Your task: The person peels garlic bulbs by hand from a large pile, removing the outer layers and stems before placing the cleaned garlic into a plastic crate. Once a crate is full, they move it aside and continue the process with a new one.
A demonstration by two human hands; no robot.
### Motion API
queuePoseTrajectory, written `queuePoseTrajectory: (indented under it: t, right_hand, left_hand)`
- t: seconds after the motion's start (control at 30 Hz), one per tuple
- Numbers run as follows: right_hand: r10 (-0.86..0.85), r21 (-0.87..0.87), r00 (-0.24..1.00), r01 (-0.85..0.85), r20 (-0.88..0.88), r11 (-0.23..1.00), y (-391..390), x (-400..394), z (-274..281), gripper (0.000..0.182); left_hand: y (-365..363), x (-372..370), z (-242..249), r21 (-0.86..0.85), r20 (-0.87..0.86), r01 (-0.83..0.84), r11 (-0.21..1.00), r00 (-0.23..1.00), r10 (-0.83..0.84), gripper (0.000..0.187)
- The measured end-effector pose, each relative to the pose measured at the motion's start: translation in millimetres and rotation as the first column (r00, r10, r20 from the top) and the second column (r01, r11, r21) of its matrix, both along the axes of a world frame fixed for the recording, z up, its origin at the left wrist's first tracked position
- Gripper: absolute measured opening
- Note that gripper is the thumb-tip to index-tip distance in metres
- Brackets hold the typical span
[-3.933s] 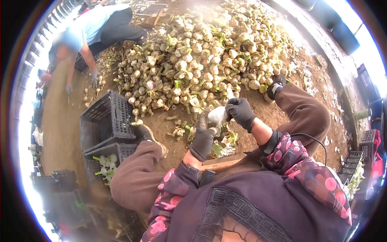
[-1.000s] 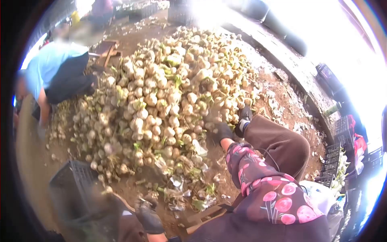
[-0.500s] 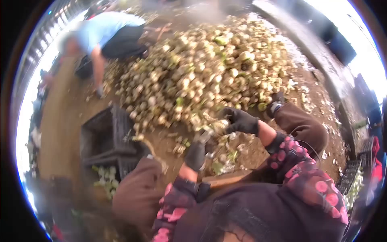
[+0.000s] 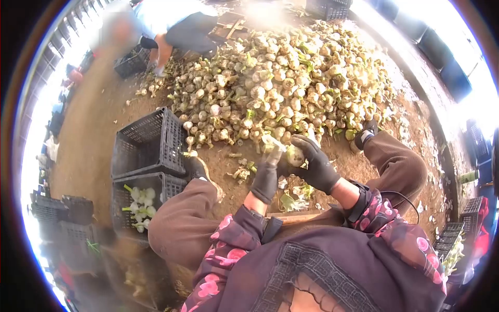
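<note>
My right hand (image 4: 315,165), in a dark glove, is wrapped round a pale bulb (image 4: 296,155). Beside it my left hand (image 4: 266,177), gloved too with pale fingertips, is closed near the bulb; what it holds, if anything, is too small to make out. Just beyond my hands spreads a big heap of bulbs (image 4: 270,88) with dry skins and some green stems. Leaf scraps (image 4: 293,200) lie on the ground under my hands, between my legs.
An empty-looking black crate (image 4: 140,148) stands at the left, with a second crate (image 4: 120,208) holding white peeled bulbs below it. A person (image 4: 174,26) bends over the heap's far left side near another crate (image 4: 132,62). A crate (image 4: 448,239) stands at the right.
My hands have drawn together round the bulb. The view has shifted, so the heap and crates sit differently in it. The other person's arm is now nearer the heap.
</note>
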State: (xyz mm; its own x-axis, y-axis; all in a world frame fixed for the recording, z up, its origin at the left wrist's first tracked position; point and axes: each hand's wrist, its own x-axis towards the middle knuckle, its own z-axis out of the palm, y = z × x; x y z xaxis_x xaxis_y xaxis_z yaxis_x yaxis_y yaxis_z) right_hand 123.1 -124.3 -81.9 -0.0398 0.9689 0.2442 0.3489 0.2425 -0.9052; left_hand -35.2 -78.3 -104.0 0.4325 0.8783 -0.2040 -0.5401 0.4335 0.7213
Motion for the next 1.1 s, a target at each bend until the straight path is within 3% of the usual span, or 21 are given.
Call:
queuePoseTrajectory:
  t: [0.07, 0.13, 0.17, 0.27, 0.33, 0.37, 0.5, 0.6, 0.67, 0.7, 0.73, 0.77, 0.8, 0.83, 0.87, 0.93, 0.97, 1.0, 1.03, 1.07, 1.1]
  right_hand:
    - [-0.071, 0.306, 0.934, -0.042, 0.35, 0.951, -2.9, -7.1, 21.1, 0.068]
    - [-0.067, 0.266, 0.938, -0.028, 0.341, 0.963, -2.3, -8.2, 18.9, 0.072]
    - [-0.084, 0.252, 0.945, 0.002, 0.316, 0.968, -2.3, -10.6, 18.9, 0.069]
    - [-0.097, 0.248, 0.953, 0.023, 0.287, 0.968, 1.7, -9.5, 19.1, 0.067]
    - [-0.094, 0.258, 0.956, 0.02, 0.278, 0.966, 4.6, -5.2, 18.7, 0.068]
    - [-0.132, 0.247, 0.954, 0.063, 0.271, 0.967, 6.4, -1.3, 19.3, 0.069]
    - [-0.148, 0.267, 0.927, 0.054, 0.344, 0.962, 5.6, 4.8, 16.5, 0.068]
    - [-0.118, 0.307, 0.858, -0.048, 0.5, 0.951, 3.7, 1.6, 22.5, 0.066]
    - [-0.152, 0.326, 0.904, 0.016, 0.399, 0.945, 2.4, -1.3, 22.4, 0.064]
    - [-0.181, 0.313, 0.953, 0.099, 0.244, 0.945, 5.0, -3.0, 16.5, 0.052]
    - [-0.184, 0.316, 0.952, 0.102, 0.243, 0.943, 6.7, 0.3, 8.8, 0.052]
    - [-0.101, -0.081, 0.913, 0.075, -0.394, 0.994, 7.6, 5.1, 0.1, 0.045]
    - [-0.233, -0.36, 0.475, -0.197, -0.849, 0.912, 8.8, 7.8, -4.6, 0.04]
    - [-0.161, -0.262, 0.276, -0.381, -0.947, 0.887, 15.1, 9.6, -8.9, 0.038]
    - [-0.163, -0.26, 0.273, -0.371, -0.948, 0.892, 15.1, 8.1, -13.2, 0.038]
    - [-0.291, -0.373, 0.713, 0.045, -0.638, 0.927, 16.1, -0.7, -11.5, 0.036]
    - [-0.329, -0.408, 0.81, 0.123, -0.486, 0.904, 16.5, -0.7, -12.1, 0.033]
    - [-0.335, -0.41, 0.807, 0.127, -0.487, 0.903, 19.2, 0.4, -21.2, 0.033]
    - [-0.355, -0.456, 0.702, 0.049, -0.618, 0.889, 23.8, 0.9, -33.9, 0.031]
    - [-0.379, -0.486, 0.574, -0.037, -0.725, 0.873, 25.0, 1.7, -45.6, 0.03]
    - [-0.479, -0.581, 0.429, -0.143, -0.766, 0.801, 18.2, 4.6, -35.0, 0.029]
  left_hand:
    - [-3.7, 0.9, 14.4, 0.136, -0.457, -0.001, 0.991, 0.887, 0.064, 0.018]
    - [-1.7, -0.6, 10.7, 0.173, -0.402, 0.008, 0.985, 0.914, 0.064, 0.021]
    - [2.5, -1.6, -9.6, 0.345, -0.376, 0.03, 0.938, 0.92, 0.109, 0.024]
    - [3.6, -7.6, 10.2, 0.233, -0.163, 0.061, 0.97, 0.986, -0.023, 0.026]
    - [4.4, -10.8, 18.4, 0.082, 0.09, 0.171, 0.982, 0.98, -0.178, 0.029]
    - [7.4, -11.3, 5.2, 0.119, 0.146, 0.161, 0.98, 0.973, -0.178, 0.029]
    - [12.4, -3.6, 0.3, -0.004, 0.116, 0.219, 0.976, 0.969, -0.217, 0.028]
    - [12.1, 1.1, -12.7, 0.139, -0.251, 0.13, 0.982, 0.964, -0.092, 0.024]
    - [10.0, 4.8, -14.0, 0.172, -0.239, 0.096, 0.98, 0.97, -0.053, 0.024]
    - [8.9, 7.8, -6.6, 0.137, -0.115, 0.043, 0.99, 0.993, -0.027, 0.025]
    - [8.1, 10.4, 1.0, 0.095, 0.011, -0.004, 0.995, 1.0, 0.003, 0.026]
    - [6.7, 8.7, 9.2, 0.049, 0.072, 0.057, 0.997, 0.996, -0.06, 0.032]
    - [3.5, 12.1, 15.6, 0.047, 0.074, 0.063, 0.997, 0.995, -0.066, 0.032]
    - [-0.2, 16.4, 19.6, 0.138, -0.012, -0.002, 0.99, 1.0, 0.004, 0.036]
    - [-2.6, 18.9, 21.0, 0.235, -0.092, -0.054, 0.971, 0.993, 0.078, 0.04]
    - [-6.4, 12.8, 18.4, 0.462, -0.389, 0.076, 0.884, 0.913, 0.125, 0.046]
    - [-8.2, 12.6, 16.2, 0.447, -0.368, 0.133, 0.885, 0.929, 0.047, 0.048]
    - [-9.6, 12.5, 14.9, 0.433, -0.346, 0.188, 0.882, 0.938, -0.03, 0.05]
    - [-9.0, 14.5, 26.1, 0.702, -0.403, 0.175, 0.69, 0.897, 0.182, 0.041]
    - [-7.9, 11.7, 24.2, 0.701, -0.405, 0.178, 0.691, 0.897, 0.179, 0.041]
    - [-4.6, 7.0, 19.7, 0.477, -0.403, 0.181, 0.86, 0.915, 0.031, 0.033]
